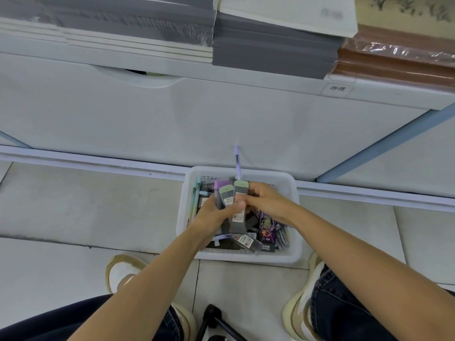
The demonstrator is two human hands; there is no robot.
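Note:
A white plastic basket (pixel 293 257) stands on the tiled floor, filled with several packaged pens and dark stationery packs. Over it my left hand (pixel 214 215) grips a small bunch of flat packs (pixel 225 196) with green and purple tops. My right hand (pixel 268 200) pinches one green-topped pack (pixel 240 193) at the right side of that bunch, fingers curled round it. Both hands touch over the basket's middle. A lilac pen (pixel 237 161) sticks up from the basket's far edge.
A white cabinet front (pixel 197 119) rises just behind the basket, with stacked grey and brown books (pixel 270 45) on the shelf above. My shoes (pixel 120 269) flank the basket on the floor. A black tripod leg (pixel 211 316) lies between my feet.

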